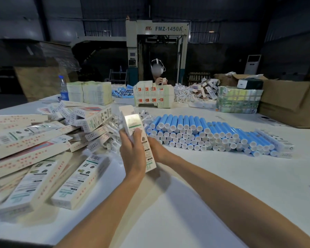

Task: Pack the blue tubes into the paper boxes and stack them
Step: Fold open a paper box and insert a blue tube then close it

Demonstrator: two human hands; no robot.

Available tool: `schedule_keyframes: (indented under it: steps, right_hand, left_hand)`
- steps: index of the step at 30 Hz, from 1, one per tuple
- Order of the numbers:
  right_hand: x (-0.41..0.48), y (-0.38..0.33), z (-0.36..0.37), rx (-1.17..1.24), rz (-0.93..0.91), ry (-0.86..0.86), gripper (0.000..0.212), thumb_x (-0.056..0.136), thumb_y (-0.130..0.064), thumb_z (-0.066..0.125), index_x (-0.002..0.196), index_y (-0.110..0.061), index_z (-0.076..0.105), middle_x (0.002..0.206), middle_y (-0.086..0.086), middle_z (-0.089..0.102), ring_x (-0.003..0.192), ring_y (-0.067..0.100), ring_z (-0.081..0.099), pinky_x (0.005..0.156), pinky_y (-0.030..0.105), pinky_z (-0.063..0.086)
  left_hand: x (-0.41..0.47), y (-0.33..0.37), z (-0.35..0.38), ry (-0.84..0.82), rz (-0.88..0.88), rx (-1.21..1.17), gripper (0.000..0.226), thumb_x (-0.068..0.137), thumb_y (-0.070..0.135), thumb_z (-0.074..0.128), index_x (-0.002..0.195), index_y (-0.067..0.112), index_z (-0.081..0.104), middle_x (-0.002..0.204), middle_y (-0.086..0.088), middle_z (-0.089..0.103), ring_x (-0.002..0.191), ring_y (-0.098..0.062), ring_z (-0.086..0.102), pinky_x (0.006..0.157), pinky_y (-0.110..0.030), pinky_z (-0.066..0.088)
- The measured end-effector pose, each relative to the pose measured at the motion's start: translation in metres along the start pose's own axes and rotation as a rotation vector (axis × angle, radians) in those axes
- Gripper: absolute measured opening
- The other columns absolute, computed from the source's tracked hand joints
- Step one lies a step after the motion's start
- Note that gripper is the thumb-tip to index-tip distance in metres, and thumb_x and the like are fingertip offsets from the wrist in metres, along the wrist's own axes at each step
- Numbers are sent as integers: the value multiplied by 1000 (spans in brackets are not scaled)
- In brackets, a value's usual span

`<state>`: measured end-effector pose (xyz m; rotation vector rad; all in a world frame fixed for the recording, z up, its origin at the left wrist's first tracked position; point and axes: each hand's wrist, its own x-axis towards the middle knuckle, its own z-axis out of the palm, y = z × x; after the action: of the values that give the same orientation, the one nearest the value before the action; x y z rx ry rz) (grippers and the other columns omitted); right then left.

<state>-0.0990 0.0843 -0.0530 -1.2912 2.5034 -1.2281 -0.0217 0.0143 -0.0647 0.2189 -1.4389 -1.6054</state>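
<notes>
In the head view, the left hand closes its grip round one paper box, held tilted just left of the blue tubes, likely for closing its top flap. The right hand backs the box's lower end with fingers hidden, so its grip cannot be told. The tubes lie stacked in dozens on the table, and well over ten filled boxes are piled farther left.
</notes>
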Motion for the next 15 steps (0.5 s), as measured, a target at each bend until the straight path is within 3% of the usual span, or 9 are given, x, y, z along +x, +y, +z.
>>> schedule_keyframes:
  steps: [1, 3, 4, 5, 7, 9, 10, 12, 15]
  right_hand:
    - [2, -3, 7, 27, -11, -20, 10, 108, -5, 49, 115, -7, 56, 125, 25, 65, 100, 12, 62, 93, 24, 52]
    - [2, -3, 20, 14, -5, -27, 11, 113, -8, 37, 118, -16, 42, 132, 15, 55, 113, 10, 49, 107, 25, 43]
    - [0, -6, 24, -14, 23, -36, 14, 113, -6, 34, 115, -17, 42, 127, 9, 54, 114, 9, 46, 108, 24, 41]
    - [1, -6, 28, -13, 57, -47, 22, 112, -1, 33, 107, -19, 45, 116, 4, 55, 106, 6, 49, 100, 16, 43]
    - [-4, -11, 32, 102, 85, -65, 43, 109, 9, 32, 85, -26, 39, 87, -4, 47, 75, -9, 58, 69, -2, 41]
    - [-10, -16, 30, 174, 68, -53, 48, 108, 14, 27, 78, -23, 35, 80, -2, 42, 57, -18, 57, 60, -2, 40]
    - [-10, -13, 30, 140, 27, -21, 42, 109, 11, 27, 80, -18, 39, 82, 4, 45, 62, -16, 59, 65, -1, 41]
    - [-9, -5, 26, 27, 16, 50, 24, 113, -4, 30, 100, -14, 46, 107, 10, 55, 90, -8, 58, 84, 5, 40]
    - [-11, 1, 3, 70, 62, 141, 24, 111, -7, 41, 112, -21, 61, 112, -6, 61, 92, -7, 63, 80, 0, 42]
  left_hand:
    - [0, 1, 0, 11, 38, -7, 12, 97, 55, 53, 108, 53, 53, 94, 22, 75, 79, -1, 73, 62, -14, 52]
    - [1, 1, -1, 6, 102, 10, 11, 99, 54, 53, 109, 58, 52, 100, 22, 75, 85, -4, 74, 69, -17, 55]
    - [1, 1, -1, 0, 138, 32, 11, 100, 53, 53, 110, 56, 52, 102, 22, 74, 88, -5, 73, 70, -17, 55]
    - [1, 1, -2, -5, 171, 51, 11, 100, 53, 53, 111, 51, 53, 104, 23, 74, 89, -4, 73, 69, -14, 53]
    - [2, 0, -4, -8, 196, 61, 20, 101, 49, 54, 118, 39, 53, 109, 24, 74, 90, -2, 73, 67, -10, 51]
    - [3, -1, -3, -6, 156, 23, 27, 102, 46, 54, 126, 34, 54, 107, 24, 75, 88, -3, 74, 67, -11, 51]
    - [3, -1, -3, -8, 132, -6, 28, 103, 45, 54, 128, 33, 55, 105, 24, 76, 87, -3, 75, 66, -11, 52]
    - [1, 0, 0, -18, 85, -67, 24, 102, 44, 55, 124, 35, 57, 104, 22, 77, 88, -5, 76, 68, -13, 54]
    - [-2, 1, 1, -74, 21, -118, 22, 101, 43, 57, 122, 37, 60, 107, 13, 78, 90, -9, 77, 71, -18, 57]
